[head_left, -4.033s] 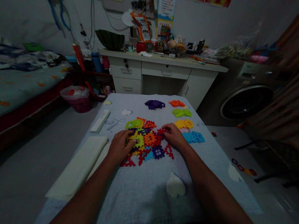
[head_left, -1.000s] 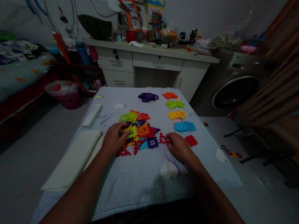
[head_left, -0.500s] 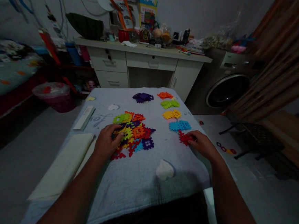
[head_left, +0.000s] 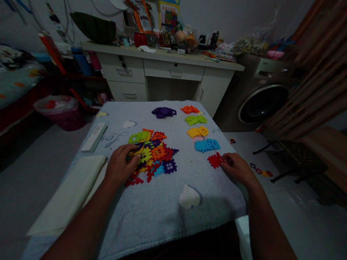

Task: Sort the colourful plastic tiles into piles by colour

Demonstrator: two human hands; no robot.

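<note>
My left hand rests on the left edge of a mixed pile of interlocking plastic building pieces in red, orange, yellow, green, blue and purple. Its thumb and fingers are apart, with the fingertips partly hidden among the pieces. At the right side of the table, my right hand pinches the right edge of red interlocking pieces lying on the cloth. Beyond them, single-colour groups run away from me: blue pieces, yellow pieces, green pieces and orange pieces. Purple pieces lie at the far middle.
A pale blue cloth covers the table. On its left are a long white box and a folded cream sheet. Behind stands a cluttered white desk, with a washing machine at right and a pink bin at left.
My right hand has shifted slightly right, and the red pieces now lie flatter on the cloth. My left hand stays at the mixed pile. The whole view has shifted a little.
</note>
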